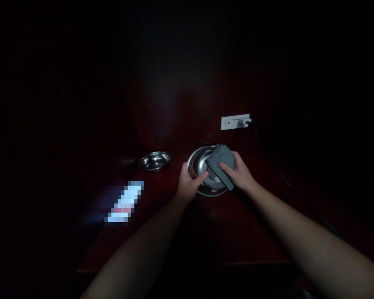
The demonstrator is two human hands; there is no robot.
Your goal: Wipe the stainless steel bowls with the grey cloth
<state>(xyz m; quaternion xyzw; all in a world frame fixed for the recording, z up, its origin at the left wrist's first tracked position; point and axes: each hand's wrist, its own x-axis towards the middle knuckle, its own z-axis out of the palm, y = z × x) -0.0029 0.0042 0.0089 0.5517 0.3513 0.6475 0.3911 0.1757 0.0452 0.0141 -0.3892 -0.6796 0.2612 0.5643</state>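
Observation:
A shiny steel bowl (pixel 202 162) is held between both hands, its inside turned towards me. My left hand (pixel 188 182) grips the bowl's left rim, thumb over the inner side and fingers hidden behind. A folded grey-green cloth (pixel 221 160) lies over the bowl's right rim. My right hand (pixel 239 172) is closed on the cloth at that rim, with the thumb on top of it. Whether the bowl rests on the table or is lifted a little, I cannot tell.
A second steel bowl (pixel 156 161) sits to the left on the dark red table (pixel 224 236). A lit, pixelated screen (pixel 124 203) lies near the left edge. Behind, a white socket panel (pixel 230 122) holds a plug. A dark cable (pixel 293 189) runs along the right. The surroundings are very dark.

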